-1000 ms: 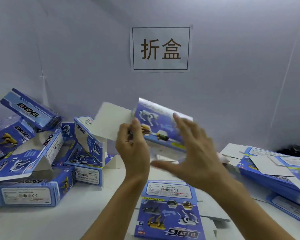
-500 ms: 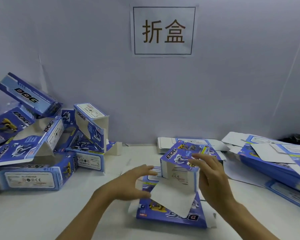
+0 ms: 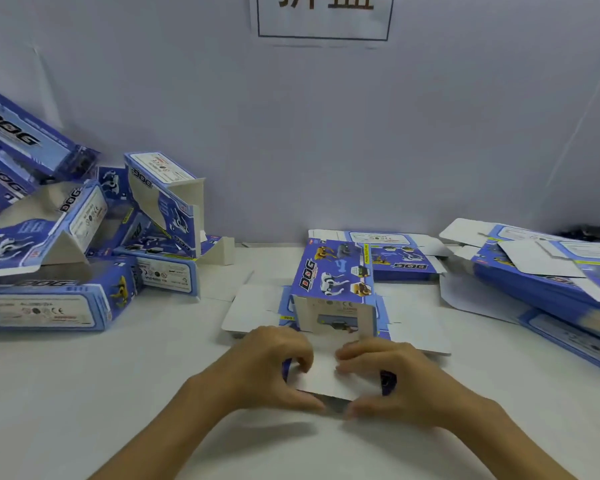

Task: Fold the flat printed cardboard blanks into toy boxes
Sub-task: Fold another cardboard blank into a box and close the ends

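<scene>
At six o'clock on the white bench [image 3: 84, 393], a half-formed blue printed cardboard toy box [image 3: 333, 289] lies with its open end toward the person, resting on a flat blue-and-white cardboard blank [image 3: 253, 313]. The left hand [image 3: 274, 368] and right hand [image 3: 392, 379] both pinch the white end flap [image 3: 326, 379], thumbs beneath its near edge and fingers curled on top. To do this step well, I judge the flap should be creased squarely along its score, with even pressure from both sides, then tucked straight in so the walls stay square. Finished boxes [image 3: 84, 244] pile at nine o'clock; a stack of flat blanks [image 3: 541, 271] waits at three o'clock.
</scene>
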